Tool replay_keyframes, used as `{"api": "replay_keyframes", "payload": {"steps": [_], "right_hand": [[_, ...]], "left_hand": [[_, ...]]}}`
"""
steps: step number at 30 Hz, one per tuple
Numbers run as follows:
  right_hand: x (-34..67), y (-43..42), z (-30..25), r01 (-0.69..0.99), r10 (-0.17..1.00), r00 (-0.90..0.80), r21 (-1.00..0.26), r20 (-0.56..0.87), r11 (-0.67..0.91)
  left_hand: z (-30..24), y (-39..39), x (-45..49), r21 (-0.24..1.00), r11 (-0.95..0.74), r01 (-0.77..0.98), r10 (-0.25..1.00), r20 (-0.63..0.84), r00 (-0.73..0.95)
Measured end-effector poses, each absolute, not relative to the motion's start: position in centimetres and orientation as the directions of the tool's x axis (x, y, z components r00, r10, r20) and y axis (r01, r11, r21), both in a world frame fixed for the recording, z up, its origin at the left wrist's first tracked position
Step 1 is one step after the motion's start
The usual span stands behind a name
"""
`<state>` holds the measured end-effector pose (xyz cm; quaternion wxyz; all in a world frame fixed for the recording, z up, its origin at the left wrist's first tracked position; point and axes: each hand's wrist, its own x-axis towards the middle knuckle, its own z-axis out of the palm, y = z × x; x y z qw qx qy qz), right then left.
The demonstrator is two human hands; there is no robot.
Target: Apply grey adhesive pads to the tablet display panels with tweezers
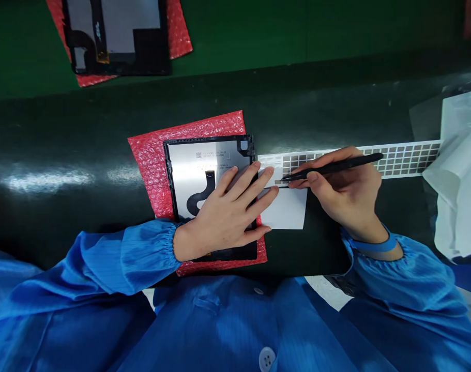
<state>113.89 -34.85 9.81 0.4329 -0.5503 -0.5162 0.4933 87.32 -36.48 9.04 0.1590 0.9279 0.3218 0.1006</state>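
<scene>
Electronics workshop, green anti-static mat, blue anti-static smock, display panel on red bubble wrap, another at upper left

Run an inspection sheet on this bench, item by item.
Surface: glossy dark green bench mat, glare patches at left.
Job's things: silver-backed display panel in a black frame, on red bubble wrap; white card; white strip of grey pads.
Clutter: loose white wrapping sheets at right.
Grippers: left hand flat on the panel; right hand grips a black pen-shaped tool, tip at the card's top edge.
Cables: black flex cable on the panel.
Surroundings: second panel on red bubble wrap, upper left; blue smock sleeves.
</scene>
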Motion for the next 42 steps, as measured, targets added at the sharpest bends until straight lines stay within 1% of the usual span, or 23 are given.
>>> {"api": "replay_keyframes", "payload": {"steps": [5,9,13,18,21,23,25,27,29,33,35,42], "right_hand": [[114.1,-34.7,9.7,0.144,0.997,-0.053,-0.989,-0.051,-0.043],[114.2,-34.5,9.4,0.145,0.995,-0.094,-0.989,0.013,0.026],[114.4,-34.4,9.0,0.137,0.997,-0.083,-0.990,0.004,0.016],[114.6,-33.8,8.6,0.073,0.997,-0.077,-0.997,0.015,0.021],[114.3,-33.8,9.0,0.038,0.999,-0.038,-0.999,0.028,0.030],[113.8,-34.1,9.5,0.017,0.999,0.009,-0.999,0.047,0.047],[113.0,-34.5,9.9,-0.003,0.998,0.033,-0.999,0.045,0.046],[112.1,-35.0,10.1,-0.024,1.000,0.005,-1.000,0.012,0.012],[111.2,-35.3,10.0,-0.039,0.998,-0.054,-0.998,-0.043,-0.045],[110.4,-35.4,9.5,-0.051,0.986,-0.121,-0.991,-0.117,-0.124],[110.3,-35.2,9.4,-0.054,0.981,-0.129,-0.986,-0.147,-0.155],[110.0,-35.1,9.8,-0.053,0.977,-0.109,-0.980,-0.185,-0.191]], "left_hand": [[9.2,-36.4,87.4,0.302,-0.774,0.557,0.610,0.114,0.784],[9.7,-36.3,87.5,0.262,-0.776,0.573,0.609,0.076,0.790],[9.8,-36.3,87.4,0.257,-0.781,0.570,0.604,0.075,0.794],[9.6,-36.0,87.3,0.285,-0.779,0.559,0.604,0.101,0.791],[10.5,-35.7,86.7,0.353,-0.770,0.531,0.599,0.111,0.793],[11.4,-36.0,86.1,0.399,-0.758,0.517,0.610,0.150,0.778],[12.4,-36.8,85.3,0.408,-0.749,0.522,0.636,0.222,0.739],[12.9,-37.9,84.8,0.384,-0.747,0.543,0.654,0.278,0.704],[12.9,-38.9,84.6,0.333,-0.746,0.577,0.663,0.278,0.695],[12.1,-39.8,84.9,0.176,-0.721,0.670,0.693,0.188,0.696],[11.8,-39.8,85.2,0.132,-0.710,0.691,0.704,0.143,0.696],[11.9,-39.5,85.3,0.122,-0.707,0.697,0.707,0.085,0.702]]}}
